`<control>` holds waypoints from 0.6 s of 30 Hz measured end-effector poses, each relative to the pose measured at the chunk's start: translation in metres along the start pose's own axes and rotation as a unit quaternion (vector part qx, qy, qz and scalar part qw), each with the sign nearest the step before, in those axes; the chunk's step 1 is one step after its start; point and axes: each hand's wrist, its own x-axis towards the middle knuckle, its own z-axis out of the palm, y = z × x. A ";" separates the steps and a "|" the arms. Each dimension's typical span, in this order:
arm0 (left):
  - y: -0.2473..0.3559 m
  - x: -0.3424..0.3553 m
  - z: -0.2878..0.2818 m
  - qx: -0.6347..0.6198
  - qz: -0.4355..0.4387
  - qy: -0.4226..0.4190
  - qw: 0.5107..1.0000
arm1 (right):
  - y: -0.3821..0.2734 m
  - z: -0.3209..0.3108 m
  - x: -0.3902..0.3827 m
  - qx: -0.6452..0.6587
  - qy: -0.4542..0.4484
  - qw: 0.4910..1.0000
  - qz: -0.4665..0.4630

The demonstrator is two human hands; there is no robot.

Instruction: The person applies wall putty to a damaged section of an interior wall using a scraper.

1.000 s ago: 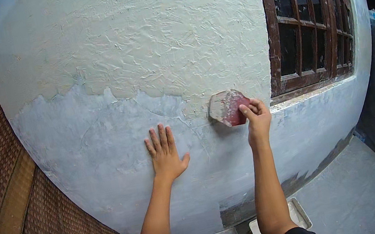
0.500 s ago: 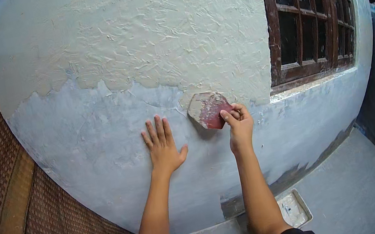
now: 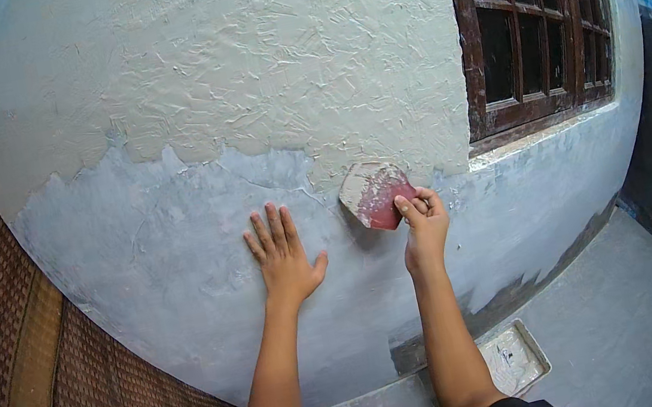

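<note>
My right hand (image 3: 424,225) pinches the lower right corner of a red, flat putty scraper (image 3: 380,196) smeared with cream filler. The scraper lies close against the wall, at the lower border of the textured cream coat (image 3: 275,64); whether its far edge touches cannot be made out. To the left, my left hand (image 3: 283,259) rests on the smooth grey-blue part of the wall (image 3: 170,257), its palm to the surface and its fingers spread upward. A ragged edge of cream coat runs above both hands.
A brown wooden window (image 3: 525,20) with glass panes is at the upper right, its sill smeared with filler. Woven matting (image 3: 117,406) with a wooden strip (image 3: 30,378) borders the left. On the grey floor (image 3: 617,318) sits a white tray (image 3: 517,357) containing pale filler.
My right hand and the scraper have shifted slightly right and down along the cream coat's edge. My left hand stays in place on the wall. The view has tilted a little.
</note>
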 end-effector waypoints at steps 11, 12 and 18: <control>0.002 0.001 0.002 -0.008 -0.002 0.002 1.000 | -0.001 0.007 0.005 -0.021 -0.045 0.999 -0.010; 0.002 0.000 0.001 -0.009 -0.002 -0.001 1.000 | -0.002 0.013 0.004 -0.010 -0.039 0.999 -0.004; 0.000 -0.001 0.003 -0.005 0.006 0.008 1.000 | -0.009 0.009 0.005 -0.035 -0.018 0.999 -0.021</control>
